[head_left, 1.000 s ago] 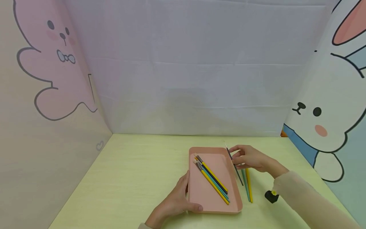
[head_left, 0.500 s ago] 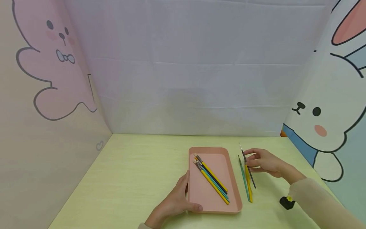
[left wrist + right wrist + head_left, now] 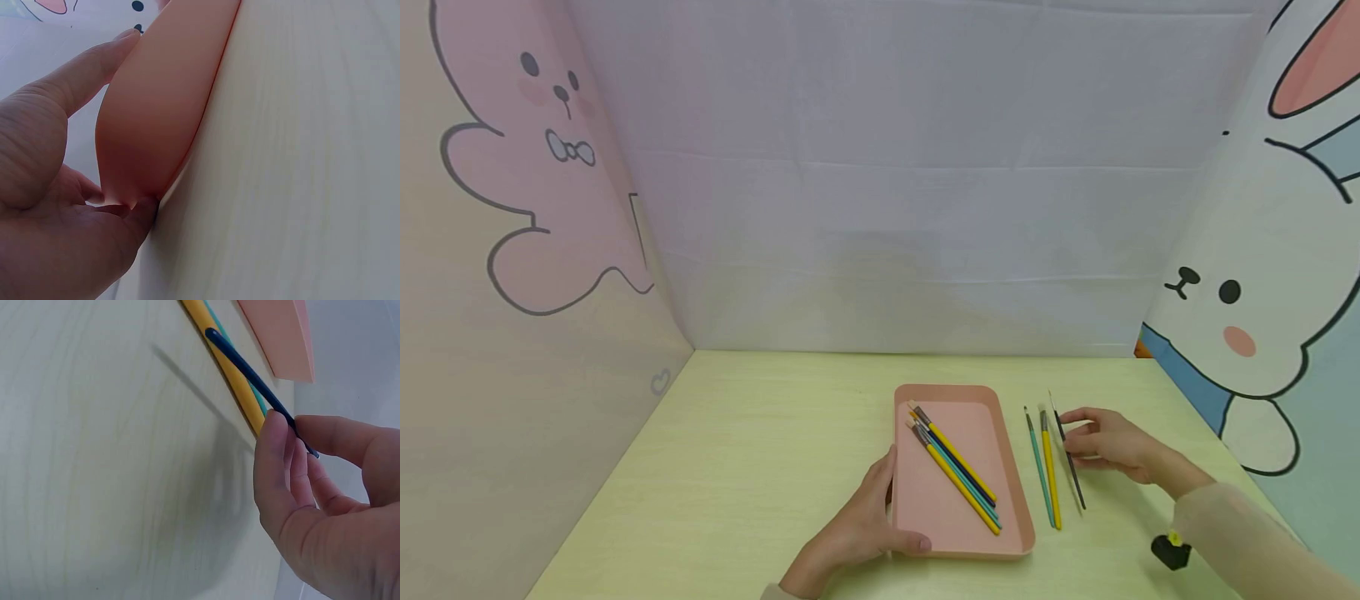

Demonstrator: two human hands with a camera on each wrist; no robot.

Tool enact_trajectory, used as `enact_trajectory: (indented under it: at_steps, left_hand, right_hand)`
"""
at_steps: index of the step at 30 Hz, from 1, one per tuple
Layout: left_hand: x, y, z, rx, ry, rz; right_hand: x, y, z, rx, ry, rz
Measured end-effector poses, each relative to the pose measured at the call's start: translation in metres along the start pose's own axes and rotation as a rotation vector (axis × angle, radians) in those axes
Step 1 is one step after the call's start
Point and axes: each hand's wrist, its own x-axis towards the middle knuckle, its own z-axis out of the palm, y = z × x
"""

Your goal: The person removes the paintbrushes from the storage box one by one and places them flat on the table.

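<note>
My right hand pinches a thin dark blue paintbrush between thumb and fingers. The brush hangs a little above the table, its shadow falling apart from it in the right wrist view. Just left of it, a yellow paintbrush and a teal paintbrush lie side by side on the table. My left hand grips the pink tray at its near left corner, thumb at the front rim and fingers along the left side. Several paintbrushes in yellow, teal and dark blue lie slanted inside the tray.
The pale wooden table meets a white back wall. Side panels carry a pink cartoon animal on the left and a white rabbit on the right. A black device is at the right wrist.
My right hand has carried the dark blue paintbrush rightward from the tray's right edge, past the teal and yellow brushes, and lower. My left hand has stayed on the tray.
</note>
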Motion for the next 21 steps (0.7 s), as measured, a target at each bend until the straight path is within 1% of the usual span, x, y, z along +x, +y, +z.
enact_trajectory:
  at_steps: [2,8,14,21]
  left_hand:
    - [0.000,0.000,0.000,0.009,0.005,-0.008]
    - [0.000,0.001,-0.001,0.001,0.004,-0.002]
    - [0.001,0.000,-0.001,0.006,0.004,0.000]
    - [0.000,0.000,-0.001,-0.005,-0.002,0.009]
  right_hand:
    - [0.001,0.005,0.000,-0.002,0.010,0.013]
    - [0.006,0.013,0.005,-0.014,0.032,0.051]
    - [0.007,0.012,0.012,-0.053,0.059,0.102]
    - [0.007,0.007,0.016,-0.073,0.068,0.120]
